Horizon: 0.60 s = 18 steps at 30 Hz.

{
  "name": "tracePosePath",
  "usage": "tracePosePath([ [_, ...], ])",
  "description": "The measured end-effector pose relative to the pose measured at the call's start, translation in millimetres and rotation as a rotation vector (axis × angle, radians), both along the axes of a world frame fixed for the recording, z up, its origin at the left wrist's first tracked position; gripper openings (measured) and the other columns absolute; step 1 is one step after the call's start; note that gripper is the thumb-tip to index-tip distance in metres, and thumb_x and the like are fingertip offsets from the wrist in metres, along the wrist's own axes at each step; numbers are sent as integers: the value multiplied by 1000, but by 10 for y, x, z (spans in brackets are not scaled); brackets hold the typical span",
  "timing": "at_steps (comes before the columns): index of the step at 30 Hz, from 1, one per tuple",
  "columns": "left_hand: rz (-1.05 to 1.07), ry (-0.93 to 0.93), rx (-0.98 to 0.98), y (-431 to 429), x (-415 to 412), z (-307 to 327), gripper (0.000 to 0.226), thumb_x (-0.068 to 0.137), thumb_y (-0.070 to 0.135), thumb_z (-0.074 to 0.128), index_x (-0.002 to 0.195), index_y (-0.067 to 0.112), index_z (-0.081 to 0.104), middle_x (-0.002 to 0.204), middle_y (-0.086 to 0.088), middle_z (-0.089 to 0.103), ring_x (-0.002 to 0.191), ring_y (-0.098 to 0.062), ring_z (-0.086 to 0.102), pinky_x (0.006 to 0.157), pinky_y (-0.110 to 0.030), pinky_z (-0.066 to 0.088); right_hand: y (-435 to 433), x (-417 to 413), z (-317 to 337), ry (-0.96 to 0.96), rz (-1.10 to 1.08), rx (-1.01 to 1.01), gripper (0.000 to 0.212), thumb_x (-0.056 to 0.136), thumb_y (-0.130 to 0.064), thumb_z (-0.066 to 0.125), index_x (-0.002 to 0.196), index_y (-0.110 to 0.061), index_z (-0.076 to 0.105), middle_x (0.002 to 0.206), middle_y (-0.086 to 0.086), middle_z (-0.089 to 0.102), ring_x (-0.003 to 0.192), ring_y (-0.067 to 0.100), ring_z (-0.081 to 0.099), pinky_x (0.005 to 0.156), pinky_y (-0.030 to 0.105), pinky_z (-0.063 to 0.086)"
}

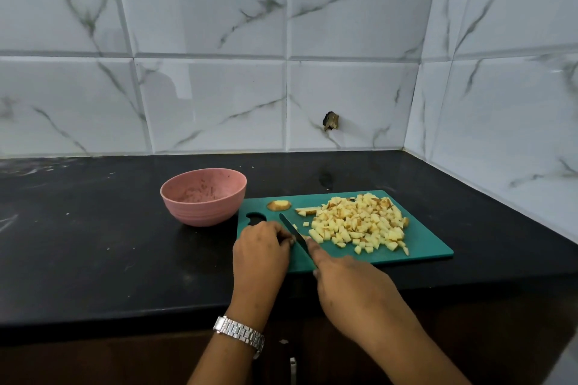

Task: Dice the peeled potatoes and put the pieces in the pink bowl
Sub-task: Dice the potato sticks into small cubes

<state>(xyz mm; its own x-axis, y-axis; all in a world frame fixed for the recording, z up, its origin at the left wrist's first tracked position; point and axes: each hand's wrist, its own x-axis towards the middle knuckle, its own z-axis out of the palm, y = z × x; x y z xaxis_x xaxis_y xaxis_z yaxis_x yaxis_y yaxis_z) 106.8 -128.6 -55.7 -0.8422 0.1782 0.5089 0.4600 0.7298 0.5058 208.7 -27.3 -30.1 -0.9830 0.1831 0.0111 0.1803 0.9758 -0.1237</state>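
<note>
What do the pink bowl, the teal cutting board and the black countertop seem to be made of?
The pink bowl looks like matte plastic or fibre composite: dull, faintly ridged wall. The cutting board is probably plastic: uniform teal, moulded handle hole. The countertop seems polished black stone: glossy, with faint reflections.

It was a kitchen: a black counter [93, 244], marble-look wall tiles [203, 9] rising behind it, a green chopping board [422, 247] with diced potato [359, 222] and a pink bowl [200, 212] on it.
</note>
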Motion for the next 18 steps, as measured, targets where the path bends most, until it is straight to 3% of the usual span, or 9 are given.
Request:
tracePosePath([
  [6,29,10,-53,-11,-2,-22,19,91,37,58,104,29,68,100,11,63,95,-6,43,79,-23,42,0,117,-31,-25,18,-24,68,105,-26,37,155,-39,-8,98,-1,53,80,14,52,67,31,45],
  [12,22,-27,-29,-8,11,-13,16,91,34,59,103,31,68,102,12,63,99,-7,44,83,-26,44,36,-15,-21,14,19,-51,59,106,-28,32,156,-39,2,95,-2,47,86,15,53,69,32,44],
  [18,74,-9,-25,-42,18,-3,18,88,33,63,105,29,70,114,10,48,97,-4,23,77,-16,24,64,101,35,43,42,-64,54,108,-36,26,155,-42,0,93,-4,51,78,10,50,65,29,42],
])
